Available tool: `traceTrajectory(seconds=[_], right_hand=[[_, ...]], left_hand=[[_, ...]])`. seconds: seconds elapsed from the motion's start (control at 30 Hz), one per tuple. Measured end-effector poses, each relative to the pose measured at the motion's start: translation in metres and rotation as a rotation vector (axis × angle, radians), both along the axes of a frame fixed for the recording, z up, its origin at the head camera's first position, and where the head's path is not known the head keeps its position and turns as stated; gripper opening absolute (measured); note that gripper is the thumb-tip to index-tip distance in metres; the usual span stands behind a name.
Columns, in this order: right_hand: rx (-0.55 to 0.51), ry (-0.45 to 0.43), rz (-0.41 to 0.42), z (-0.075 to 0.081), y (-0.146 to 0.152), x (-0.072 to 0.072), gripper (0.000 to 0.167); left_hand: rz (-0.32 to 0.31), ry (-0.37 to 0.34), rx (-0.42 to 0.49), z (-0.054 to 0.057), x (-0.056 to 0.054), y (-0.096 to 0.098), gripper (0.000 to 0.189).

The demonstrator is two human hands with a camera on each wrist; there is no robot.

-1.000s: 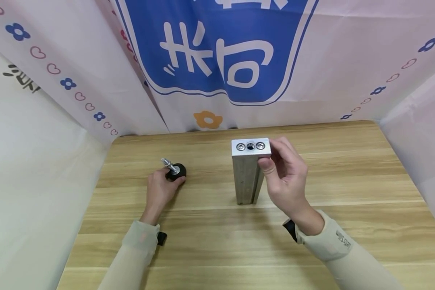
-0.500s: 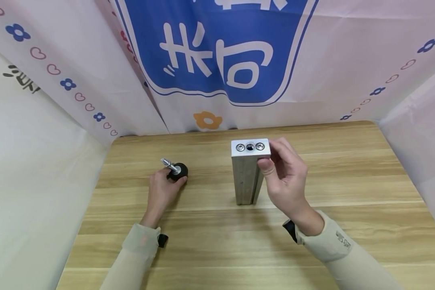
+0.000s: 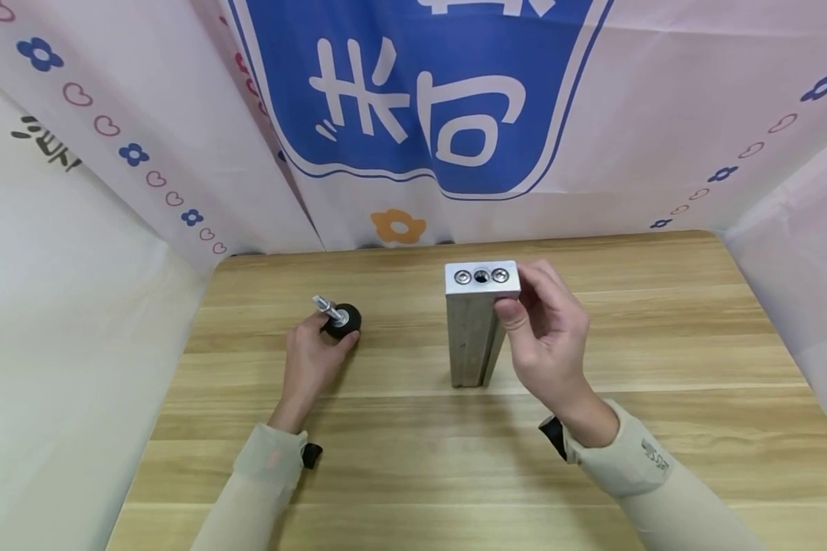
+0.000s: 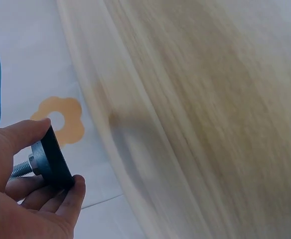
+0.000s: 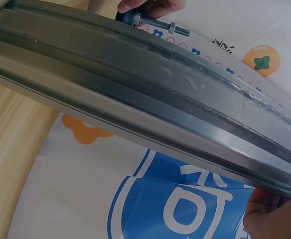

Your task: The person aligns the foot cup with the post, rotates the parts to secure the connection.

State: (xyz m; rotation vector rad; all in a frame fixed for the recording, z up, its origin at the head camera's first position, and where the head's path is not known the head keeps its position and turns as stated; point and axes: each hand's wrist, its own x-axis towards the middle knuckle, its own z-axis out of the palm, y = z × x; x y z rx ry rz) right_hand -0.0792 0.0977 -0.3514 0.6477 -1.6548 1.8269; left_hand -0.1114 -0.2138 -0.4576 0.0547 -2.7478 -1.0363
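Note:
My left hand (image 3: 313,367) holds a levelling foot (image 3: 350,319) by its round black base, thumb and fingers around the rim. The foot's threaded stud points up and away from the base in the head view. In the left wrist view, the levelling foot (image 4: 57,162) shows its black pad and a nut at the base of the stud. On the table stands an upright aluminium profile (image 3: 470,344), capped by a silver end plate (image 3: 482,285) with two screws and an open middle hole. My right hand (image 3: 554,337) grips the upper end, thumb in front and fingers behind.
The wood-grain table (image 3: 400,467) spreads around both hands. White printed cloth (image 3: 627,153) with a blue sign stands behind the table's far edge, and white cloth sides flank it. The profile (image 5: 145,94) crosses most of the right wrist view.
My left hand has shifted slightly to the right with the levelling foot. The head view has moved a little. My right hand keeps its grip on the standing profile.

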Motion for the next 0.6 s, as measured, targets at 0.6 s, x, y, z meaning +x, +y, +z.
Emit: traceTrajectory(seconds=[0.6], right_hand=[[0.010,-0.021,-0.020,0.000,0.000,0.001,0.065]], left_hand=[[-0.047,0.017,0.112,0.021,0.009,0.010,0.050]])
